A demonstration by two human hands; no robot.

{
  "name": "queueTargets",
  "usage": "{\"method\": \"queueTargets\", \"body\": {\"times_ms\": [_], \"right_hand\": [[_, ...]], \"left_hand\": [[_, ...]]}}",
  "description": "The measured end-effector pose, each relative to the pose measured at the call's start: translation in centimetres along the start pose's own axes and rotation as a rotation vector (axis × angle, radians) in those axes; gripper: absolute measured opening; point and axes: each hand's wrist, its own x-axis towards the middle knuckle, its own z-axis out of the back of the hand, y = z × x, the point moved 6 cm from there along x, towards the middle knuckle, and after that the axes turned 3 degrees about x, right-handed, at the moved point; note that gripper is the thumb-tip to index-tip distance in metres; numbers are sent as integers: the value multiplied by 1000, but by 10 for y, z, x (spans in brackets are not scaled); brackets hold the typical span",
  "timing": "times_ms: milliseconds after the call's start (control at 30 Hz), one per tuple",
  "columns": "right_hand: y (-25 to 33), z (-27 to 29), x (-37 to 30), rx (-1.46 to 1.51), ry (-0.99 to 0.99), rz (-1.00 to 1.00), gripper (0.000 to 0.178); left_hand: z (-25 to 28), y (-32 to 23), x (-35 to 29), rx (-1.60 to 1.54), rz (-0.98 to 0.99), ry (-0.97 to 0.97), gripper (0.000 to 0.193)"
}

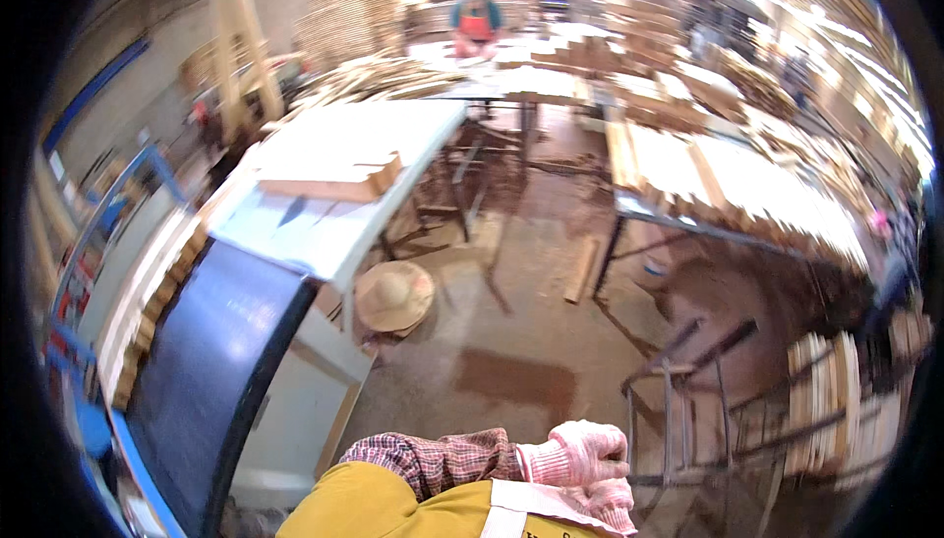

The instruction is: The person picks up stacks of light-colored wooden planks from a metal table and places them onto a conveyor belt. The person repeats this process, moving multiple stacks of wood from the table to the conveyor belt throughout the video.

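Observation:
My left hand (578, 452), in a pink-and-white knit glove, reaches across my front from a plaid sleeve (442, 459). Its fingers are curled in, and whatever they may hold is hidden. Just beneath it is my right hand (612, 505), gloved alike and close against the left one; its fingers are mostly out of sight. Both hands are beside a mustard-yellow apron (364, 504) with a white band (506, 510).
To the left, a dark sloping panel (221, 331) adjoins a pale worktable (334, 120) bearing wooden boards (329, 179). A straw hat (393, 297) is below. On the right are a board-laden table (733, 179) and a metal frame (678, 390). A person (474, 22) works far ahead.

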Motion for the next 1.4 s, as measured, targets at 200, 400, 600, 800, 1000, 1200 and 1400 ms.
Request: {"method": "queueTargets", "body": {"times_ms": [200,400,600,800,1000,1200,1400], "right_hand": [[55,-54,85,-1,213,310,23],[140,-109,153,-13,398,573,27],[199,-155,204,-35,528,720,31],[243,-190,247,-18,594,840,35],[281,-228,290,-107,639,1006,43],[292,-244,335,-85,724,1131,51],[297,-236,385,-50,781,1322,55]], "left_hand": [[37,64,-53,-444,176,-265,25],[87,124,-100,-582,208,-587,25],[146,180,-138,-451,210,-816,29],[230,229,-195,321,258,-1232,39],[305,304,-230,566,974,-970,68],[336,330,-239,714,1173,-895,77],[336,333,-235,723,1190,-993,81]]}}
